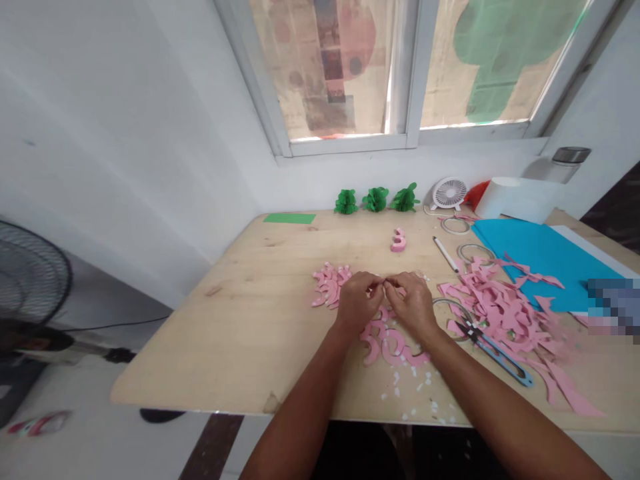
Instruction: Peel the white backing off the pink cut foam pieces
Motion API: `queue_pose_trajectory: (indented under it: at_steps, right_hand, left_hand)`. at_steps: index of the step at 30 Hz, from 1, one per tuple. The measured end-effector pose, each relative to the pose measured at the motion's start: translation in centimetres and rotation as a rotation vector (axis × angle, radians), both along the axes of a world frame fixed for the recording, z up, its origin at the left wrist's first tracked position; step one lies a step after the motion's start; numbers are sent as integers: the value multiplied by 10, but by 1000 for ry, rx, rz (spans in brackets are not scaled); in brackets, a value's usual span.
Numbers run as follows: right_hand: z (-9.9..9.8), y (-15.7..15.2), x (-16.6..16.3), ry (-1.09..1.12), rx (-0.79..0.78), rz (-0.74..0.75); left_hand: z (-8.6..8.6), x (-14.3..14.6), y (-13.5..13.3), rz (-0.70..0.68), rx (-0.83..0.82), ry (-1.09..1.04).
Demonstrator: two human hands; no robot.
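My left hand (356, 300) and my right hand (414, 301) meet over the middle of the wooden table (240, 313). Their fingertips pinch together on a small pink piece (385, 283), too small to make out clearly. Curved pink foam cut-outs (387, 341) lie under my hands and wrists. A pile of similar pink pieces (329, 283) sits just left of my left hand. A small stacked pink shape (399, 241) stands farther back.
Pink offcuts (505, 310) and blue-handled scissors (493, 348) lie to the right, beside a blue sheet (540, 257). A pen (445, 253), tape rings (455, 225), a small white fan (449, 193), three green paper balls (376, 199) and a green sheet (289, 218) sit toward the back. White scraps (415, 393) dot the front edge.
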State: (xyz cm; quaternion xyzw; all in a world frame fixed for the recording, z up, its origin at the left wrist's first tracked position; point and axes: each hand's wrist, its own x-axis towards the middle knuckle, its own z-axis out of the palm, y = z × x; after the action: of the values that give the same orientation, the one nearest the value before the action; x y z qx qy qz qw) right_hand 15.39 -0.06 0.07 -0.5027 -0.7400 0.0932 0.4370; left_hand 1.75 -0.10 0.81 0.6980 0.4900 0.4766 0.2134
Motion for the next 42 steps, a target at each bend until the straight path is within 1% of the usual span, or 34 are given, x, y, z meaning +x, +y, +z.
queue_pose_trajectory:
  at_steps: [7, 14, 22, 38, 42]
  right_hand:
    - [-1, 1, 0, 0, 5, -9]
    - [-1, 1, 0, 0, -5, -3]
    - [-1, 0, 0, -12, 5, -32]
    - [3, -1, -1, 35, -18, -18]
    - [2, 0, -1, 100, -71, -3]
  left_hand:
    - [-1, 0, 0, 0, 58, 54]
    - [-1, -1, 0, 5, 85, 118]
    - [-2, 1, 0, 16, 110, 170]
    - [-3, 0, 1, 35, 106, 156]
    - [-2, 1, 0, 29, 107, 150]
